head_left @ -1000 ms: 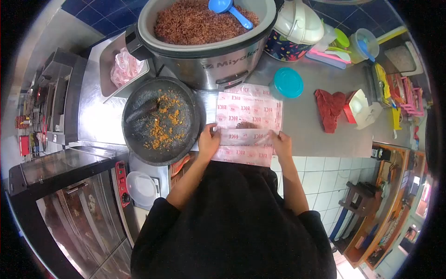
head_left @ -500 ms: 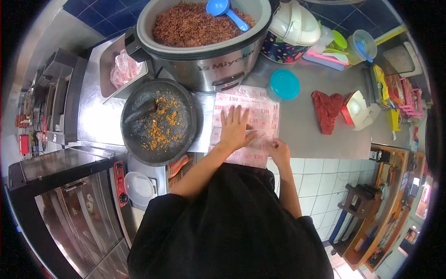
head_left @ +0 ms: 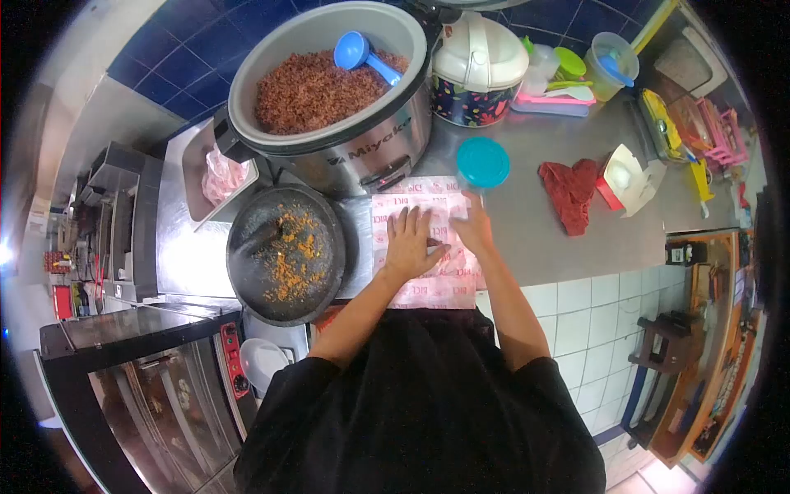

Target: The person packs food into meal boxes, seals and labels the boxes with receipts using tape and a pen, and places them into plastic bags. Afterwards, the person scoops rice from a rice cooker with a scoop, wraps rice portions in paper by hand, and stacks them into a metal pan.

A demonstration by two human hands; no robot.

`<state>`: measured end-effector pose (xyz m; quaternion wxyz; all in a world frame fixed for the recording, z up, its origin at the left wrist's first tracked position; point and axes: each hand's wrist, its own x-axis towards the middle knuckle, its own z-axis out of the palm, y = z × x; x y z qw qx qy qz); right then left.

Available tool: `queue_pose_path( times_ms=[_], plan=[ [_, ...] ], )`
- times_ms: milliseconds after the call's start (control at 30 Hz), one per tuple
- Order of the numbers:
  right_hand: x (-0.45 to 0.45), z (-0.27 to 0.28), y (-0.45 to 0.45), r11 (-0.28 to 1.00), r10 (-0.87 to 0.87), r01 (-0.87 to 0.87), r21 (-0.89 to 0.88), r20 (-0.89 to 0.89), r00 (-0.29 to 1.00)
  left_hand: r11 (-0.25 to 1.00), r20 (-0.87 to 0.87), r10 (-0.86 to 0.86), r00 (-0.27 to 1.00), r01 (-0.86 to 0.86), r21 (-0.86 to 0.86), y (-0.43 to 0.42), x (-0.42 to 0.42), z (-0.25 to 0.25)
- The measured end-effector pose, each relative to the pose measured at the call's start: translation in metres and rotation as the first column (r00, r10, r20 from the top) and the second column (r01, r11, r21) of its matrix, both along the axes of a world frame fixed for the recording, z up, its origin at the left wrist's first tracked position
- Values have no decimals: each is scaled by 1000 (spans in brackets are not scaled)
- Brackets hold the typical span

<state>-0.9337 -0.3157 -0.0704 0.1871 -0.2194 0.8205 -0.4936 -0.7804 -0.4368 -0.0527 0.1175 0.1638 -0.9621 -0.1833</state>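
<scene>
A pink-and-white printed paper sheet (head_left: 440, 292) lies at the counter's front edge, its near part folded over. My left hand (head_left: 411, 245) rests flat on it, fingers spread and pointing away from me. On the sheet's right side is my right hand (head_left: 472, 228), its fingers extended and slightly blurred, touching the paper. The brown rice seen under the fold earlier is covered now. Behind the sheet stands a large cooker (head_left: 362, 160) of brown rice (head_left: 304, 92) with a blue scoop (head_left: 352, 51) in it.
Left of the paper sits a stone mortar (head_left: 247, 284) with orange paste and a pestle. A metal tray (head_left: 194, 177) holds pink plastic. A teal-lidded tub (head_left: 483, 162), a red cloth (head_left: 568, 194), an opened carton (head_left: 629, 181) and a floral rice container (head_left: 473, 103) are at the right.
My left hand went from gripping the fold to lying flat on the paper. My right hand let go of the edge and moved up the right side. The view has shifted.
</scene>
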Motion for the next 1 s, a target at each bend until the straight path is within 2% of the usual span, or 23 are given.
queue_pose_path(
  times_ms=[67,133,200,233,267,300,333,367,433,467,567,600,633,700,733,767,800,833,900,933,967,1000],
  plan=[
    [-1,18,-10,997,56,-57,-45,-23,998,999,-76,43,996,-42,18,0,0,6],
    [5,42,-3,954,161,-85,-288,250,955,994,-141,106,984,-110,-20,-8,-4,7],
    [5,40,9,949,210,-136,-284,247,946,982,-241,185,953,-191,-4,-8,1,6],
    [6,40,16,942,239,-167,-292,232,943,979,-232,199,952,-202,7,-15,3,3],
    [13,44,19,943,244,-173,-284,237,940,988,-230,132,964,-147,-48,-24,4,0],
    [25,49,23,987,93,-119,-108,-219,971,990,-228,63,972,-89,-105,-28,5,-3],
    [37,58,24,1000,2,13,18,-646,763,990,-268,92,959,-118,-81,-27,3,6],
    [49,78,22,891,391,-189,413,-486,782,989,-269,96,958,-122,-81,-29,3,13],
    [91,83,31,738,650,-422,526,-390,652,992,-276,-9,961,-26,-123,-33,8,20],
    [111,74,35,824,561,-469,319,-581,590,992,-271,-18,962,-16,-122,-33,11,21],
    [123,59,34,832,555,-386,399,-605,571,993,-297,-52,954,17,-118,-24,17,25],
    [122,57,35,806,589,-422,415,-502,633,990,-280,-49,959,10,-139,-17,24,27],
    [119,55,34,806,589,-423,413,-499,636,987,-262,-45,964,1,-162,-11,31,31],
    [109,45,33,878,473,-460,131,-383,793,991,-239,-33,970,1,-135,6,41,33],
    [101,37,33,878,472,-460,131,-383,794,988,-246,-25,969,-13,-152,14,45,27],
    [93,26,35,934,357,-357,8,-67,932,986,-253,-14,967,-30,-166,19,49,23],
    [83,5,39,976,215,-203,-82,185,959,988,-249,-16,968,-24,-156,23,52,23],
    [74,-15,44,989,49,14,-146,418,907,988,-249,-6,968,-33,-151,25,53,19],
    [57,-33,56,956,-95,234,-177,565,820,991,-213,13,977,-42,-129,29,56,7],
    [50,-31,60,954,-207,251,-163,243,948,990,-213,30,976,-58,-126,30,57,5],
    [47,-20,59,949,-289,270,-161,-113,951,990,-222,29,975,-59,-130,31,57,3],
    [49,-9,60,954,-275,256,-157,-114,955,989,-230,25,973,-57,-135,31,58,2]
  ],
)
